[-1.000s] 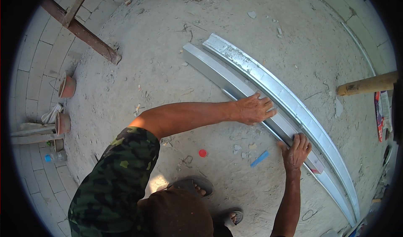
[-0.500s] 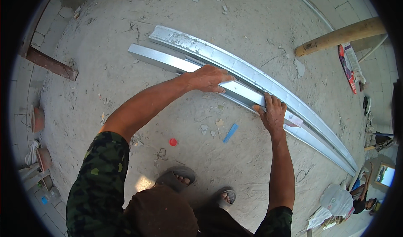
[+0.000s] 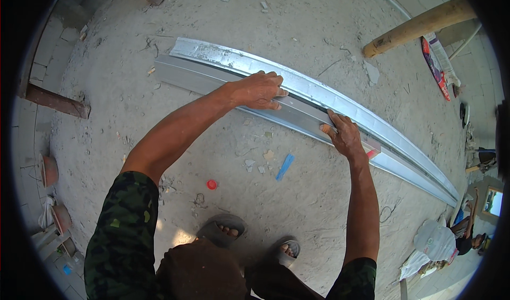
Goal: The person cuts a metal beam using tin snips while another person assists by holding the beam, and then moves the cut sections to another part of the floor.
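Note:
Two long metal profiles lie side by side across the floor, looking curved through the lens. My left hand (image 3: 259,90) is closed over the upper edge of the nearer grey metal profile (image 3: 186,72), fingers curled on its far side. Farther along to the right, my right hand (image 3: 344,134) grips the same profile, thumb on the near face and fingers over the top. This profile leans with its broad dull face toward me. Just beyond it lies the shiny silver channel (image 3: 234,56), apart from my hands. Another silver strip (image 3: 406,180) shows beneath the grey profile's right end.
A red cap (image 3: 212,184) and a blue strip (image 3: 285,167) lie on the dusty floor before my sandals. A wooden post (image 3: 419,26) slants in at the upper right, near a red sack (image 3: 435,69). Another person (image 3: 467,236) is at the far right, beside a clear plastic container (image 3: 434,240).
The nearer profile has been tilted in my hands, so its broad grey face now shows instead of its bright narrow top. Both hands keep hold of it. The whole view has shifted slightly.

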A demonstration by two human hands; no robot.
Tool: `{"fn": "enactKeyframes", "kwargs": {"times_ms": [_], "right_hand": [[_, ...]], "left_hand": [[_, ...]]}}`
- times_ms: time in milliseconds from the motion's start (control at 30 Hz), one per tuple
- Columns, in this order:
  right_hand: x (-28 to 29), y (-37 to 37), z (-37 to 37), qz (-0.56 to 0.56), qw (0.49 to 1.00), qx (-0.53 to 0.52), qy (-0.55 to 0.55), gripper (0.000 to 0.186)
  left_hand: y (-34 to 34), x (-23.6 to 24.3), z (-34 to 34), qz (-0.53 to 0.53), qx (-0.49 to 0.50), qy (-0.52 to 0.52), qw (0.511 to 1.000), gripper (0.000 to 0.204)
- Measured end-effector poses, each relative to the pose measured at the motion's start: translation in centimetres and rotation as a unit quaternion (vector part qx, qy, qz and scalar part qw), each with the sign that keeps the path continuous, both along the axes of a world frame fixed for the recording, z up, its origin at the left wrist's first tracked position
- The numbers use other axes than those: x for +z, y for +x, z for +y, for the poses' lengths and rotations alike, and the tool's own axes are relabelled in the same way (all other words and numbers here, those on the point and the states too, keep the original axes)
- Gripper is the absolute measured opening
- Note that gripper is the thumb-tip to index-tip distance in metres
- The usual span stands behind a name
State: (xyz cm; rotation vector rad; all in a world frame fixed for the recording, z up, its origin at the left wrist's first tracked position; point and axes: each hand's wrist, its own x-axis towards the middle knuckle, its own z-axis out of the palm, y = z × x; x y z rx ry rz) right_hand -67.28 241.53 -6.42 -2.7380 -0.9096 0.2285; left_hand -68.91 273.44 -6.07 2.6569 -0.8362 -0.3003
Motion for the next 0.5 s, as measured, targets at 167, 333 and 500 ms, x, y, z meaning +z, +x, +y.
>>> {"fn": "enactKeyframes", "kwargs": {"times_ms": [167,333,500], "right_hand": [[-1.0,-0.2,-0.5,-0.021,0.999,-0.04,-0.002,0.054],[-2.6,0.0,1.3,-0.051,0.996,-0.037,0.066,0.027],[-4.8,-1.4,0.3,-0.163,0.981,-0.053,0.088,0.02]], "left_hand": [[-1.2,-2.1,-1.0,-0.041,0.049,-0.044,0.997,0.034],[-1.5,-2.9,0.2,-0.029,0.118,-0.015,0.992,0.034],[-1.9,-3.2,-2.2,0.015,0.161,0.017,0.987,0.029]]}}
